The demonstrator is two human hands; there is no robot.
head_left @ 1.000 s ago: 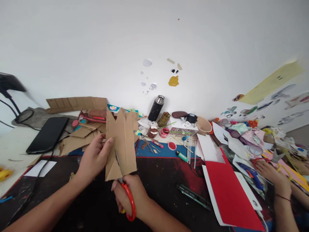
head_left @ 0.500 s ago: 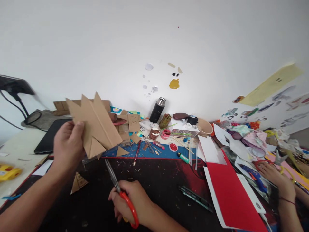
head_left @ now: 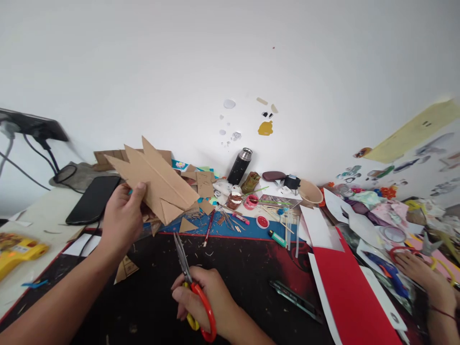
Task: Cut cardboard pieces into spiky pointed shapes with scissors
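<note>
My left hand (head_left: 124,215) pinches a brown cardboard piece (head_left: 154,175) by its left edge, raised above the back left of the black mat. Several pointed spikes are cut along its upper left side, and a triangular flap shows at its bottom. My right hand (head_left: 204,297) is closed round the scissors (head_left: 204,309), which have red and yellow handles. Their blades point up and away, below the cardboard and apart from it. A cardboard triangle (head_left: 125,269) lies on the mat between my left forearm and the scissors.
A utility knife (head_left: 295,301) and red paper (head_left: 350,287) lie right of my right hand. Behind are a black flask (head_left: 240,166), paint jars (head_left: 250,201) and cardboard scraps. A yellow tool (head_left: 19,251) and a phone (head_left: 92,199) are left. Another person's hand (head_left: 417,270) holds scissors at far right.
The camera view has shifted, moving most things rightward in the picture. The cardboard in my left hand has tilted, its spikes leaning more to the left. Both hands keep their holds.
</note>
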